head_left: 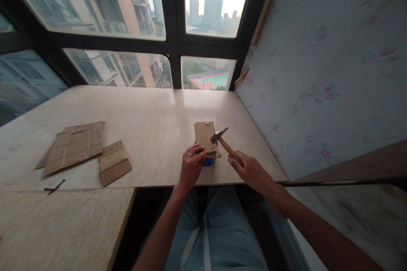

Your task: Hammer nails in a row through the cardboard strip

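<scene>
My right hand (247,170) is closed round the wooden handle of a small hammer (223,141), whose metal head hangs just above a piece of brown cardboard (205,135). The cardboard lies on a blue object (209,161) near the table's front edge, and a row of several dark nails (211,153) stands along its near edge. My left hand (191,167), with a ring on one finger, pinches the near left side of the cardboard beside the nails.
A beige stone table (152,123) runs to the windows. Flattened cardboard pieces (74,146) and a smaller piece (113,162) lie at the left, with a small dark object (54,187) near them. A floral board (321,72) leans at the right.
</scene>
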Demonstrator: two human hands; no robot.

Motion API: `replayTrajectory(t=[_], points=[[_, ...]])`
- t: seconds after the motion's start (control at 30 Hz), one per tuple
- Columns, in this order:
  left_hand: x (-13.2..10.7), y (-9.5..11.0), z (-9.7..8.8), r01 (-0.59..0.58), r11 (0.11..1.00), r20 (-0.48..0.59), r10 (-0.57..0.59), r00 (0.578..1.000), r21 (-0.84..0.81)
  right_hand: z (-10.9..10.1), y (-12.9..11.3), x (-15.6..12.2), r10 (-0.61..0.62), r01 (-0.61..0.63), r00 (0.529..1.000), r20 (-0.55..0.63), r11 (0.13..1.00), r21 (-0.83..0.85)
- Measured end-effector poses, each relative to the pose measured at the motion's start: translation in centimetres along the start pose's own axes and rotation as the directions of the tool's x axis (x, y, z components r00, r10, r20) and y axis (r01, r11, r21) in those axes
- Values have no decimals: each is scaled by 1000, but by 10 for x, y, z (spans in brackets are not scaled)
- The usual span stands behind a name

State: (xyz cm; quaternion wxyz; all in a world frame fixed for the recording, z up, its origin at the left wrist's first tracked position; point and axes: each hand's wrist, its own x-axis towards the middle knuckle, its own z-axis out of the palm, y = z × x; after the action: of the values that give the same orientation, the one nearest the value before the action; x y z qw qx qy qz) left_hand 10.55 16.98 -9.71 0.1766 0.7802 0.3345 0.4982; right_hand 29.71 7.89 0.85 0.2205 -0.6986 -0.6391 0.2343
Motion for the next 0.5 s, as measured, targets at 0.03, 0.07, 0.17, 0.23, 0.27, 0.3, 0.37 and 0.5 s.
replayTrajectory(t=[0.03,0.07,0.17,0.23,0.27,0.3,0.37,0.5], points=[[1,0,-1,1,1000,0,-1,1000,0,6,4,3,24,-23,999,-33,999,44],[1,0,-1,3,1000,1,-3,1000,-1,11,8,6,49,-43,996,-71,995,88],[4,0,-3,2,1000,4,-2,1000,-2,27,13,14,137,-104,981,-139,968,227],[6,-1,-4,3,1000,0,-3,1000,-6,36,12,18,207,-157,971,-118,928,338],[6,-1,-4,5,1000,-4,-5,1000,-9,40,11,20,235,-180,967,-99,904,387],[6,-1,-4,6,1000,-5,-6,1000,-12,44,9,21,255,-196,963,-86,884,425],[6,-1,-4,9,1000,-2,-9,1000,-21,52,7,24,275,-205,958,-85,860,468],[3,-1,-5,20,999,2,-20,1000,-44,65,5,27,306,-208,946,-101,819,536]])
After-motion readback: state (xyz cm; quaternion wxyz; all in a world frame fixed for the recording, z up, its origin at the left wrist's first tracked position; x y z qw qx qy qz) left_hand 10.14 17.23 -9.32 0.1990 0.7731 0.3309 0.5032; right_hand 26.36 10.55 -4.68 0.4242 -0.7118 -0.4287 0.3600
